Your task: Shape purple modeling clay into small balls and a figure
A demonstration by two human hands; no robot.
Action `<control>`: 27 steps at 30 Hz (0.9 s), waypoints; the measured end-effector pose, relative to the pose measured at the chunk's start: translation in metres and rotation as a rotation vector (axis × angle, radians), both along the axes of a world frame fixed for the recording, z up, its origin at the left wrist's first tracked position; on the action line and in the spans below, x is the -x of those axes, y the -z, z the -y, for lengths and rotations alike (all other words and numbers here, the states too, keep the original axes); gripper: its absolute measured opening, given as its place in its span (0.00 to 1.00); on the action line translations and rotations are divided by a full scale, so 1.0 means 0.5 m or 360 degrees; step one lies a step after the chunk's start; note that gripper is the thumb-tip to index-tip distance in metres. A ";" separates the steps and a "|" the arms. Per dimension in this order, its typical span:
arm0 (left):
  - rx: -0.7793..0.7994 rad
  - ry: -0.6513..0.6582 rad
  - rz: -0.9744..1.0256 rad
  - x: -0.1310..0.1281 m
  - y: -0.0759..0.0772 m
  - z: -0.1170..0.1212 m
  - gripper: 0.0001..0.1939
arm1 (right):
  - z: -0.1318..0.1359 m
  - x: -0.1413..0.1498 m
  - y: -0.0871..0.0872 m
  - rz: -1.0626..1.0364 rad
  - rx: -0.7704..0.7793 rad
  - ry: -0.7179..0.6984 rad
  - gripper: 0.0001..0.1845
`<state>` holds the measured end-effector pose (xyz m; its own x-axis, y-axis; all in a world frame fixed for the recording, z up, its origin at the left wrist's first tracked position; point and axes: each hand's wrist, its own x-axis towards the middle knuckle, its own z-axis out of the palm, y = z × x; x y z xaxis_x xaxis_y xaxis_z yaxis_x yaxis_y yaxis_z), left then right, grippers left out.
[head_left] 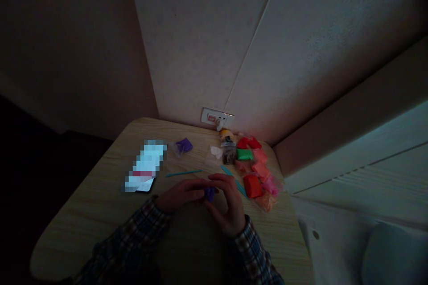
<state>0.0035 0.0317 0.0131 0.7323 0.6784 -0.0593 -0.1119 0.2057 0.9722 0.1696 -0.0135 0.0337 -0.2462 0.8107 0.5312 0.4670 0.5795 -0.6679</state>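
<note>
A small lump of purple clay (209, 193) sits between both of my hands, just above the wooden table (100, 213). My left hand (182, 193) pinches it from the left with closed fingers. Curled around it from the right is my right hand (229, 207), fingers bent over the lump. Both wrists wear plaid sleeves. A bag with more purple clay (183, 145) lies farther back, and a thin teal stick (183, 173) lies just beyond my left hand.
Several bags of coloured clay, among them red (252, 185), green (244, 154) and pink (270, 185), are spread at the right. A lit phone (144, 172) lies at the left. A wall socket (216, 118) is behind the table. The room is dim.
</note>
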 end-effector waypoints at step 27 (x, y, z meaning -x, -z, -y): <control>0.0039 -0.0872 -0.0068 0.053 -0.026 -0.031 0.14 | -0.030 -0.023 0.055 0.0104 0.0305 0.0295 0.14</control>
<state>-0.0228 0.0472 0.0259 0.2687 0.9578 -0.1017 -0.1694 0.1509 0.9739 0.1812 0.0016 0.0061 -0.1128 0.9293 0.3517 0.5991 0.3460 -0.7220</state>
